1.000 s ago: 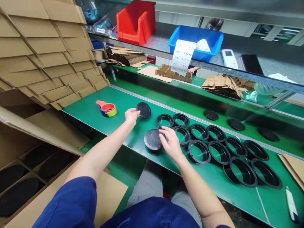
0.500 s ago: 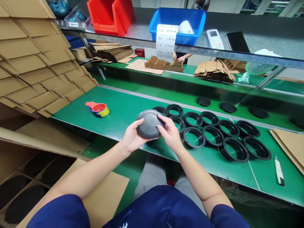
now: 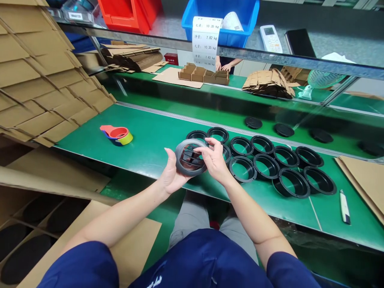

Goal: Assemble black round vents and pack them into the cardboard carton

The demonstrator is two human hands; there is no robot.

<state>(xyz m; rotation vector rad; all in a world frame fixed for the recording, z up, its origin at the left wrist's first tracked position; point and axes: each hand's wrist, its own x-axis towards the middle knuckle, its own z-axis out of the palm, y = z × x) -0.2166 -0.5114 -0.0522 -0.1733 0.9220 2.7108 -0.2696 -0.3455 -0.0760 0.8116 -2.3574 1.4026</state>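
Note:
A round dark-grey air vent [image 3: 188, 159] is held above the front edge of the green bench, its slats turned so that gaps show between them. My left hand [image 3: 173, 176] cradles the vent from below and from the left, thumb raised beside the rim. My right hand [image 3: 215, 160] is at the vent's right side, with fingers on the slats and over the rim; the fingertips are partly hidden. Several black flanged rings [image 3: 267, 166] stand on the bench just right of my hands, some partly hidden behind them.
A tape roll with a red holder [image 3: 118, 135] lies on the left of the bench [image 3: 150, 140]. A utility knife [image 3: 344, 207] and cardboard sheets [image 3: 363, 188] lie on the right. Several black discs [image 3: 284, 129] rest behind the rings. Cardboard dividers [image 3: 39, 76] lean at left. Across, a person's hands [image 3: 226, 67] show.
The vent's slats have swung from a closed flat face to open, with gaps between them. My right hand's fingers have shifted on it, and my left thumb has lifted off the face.

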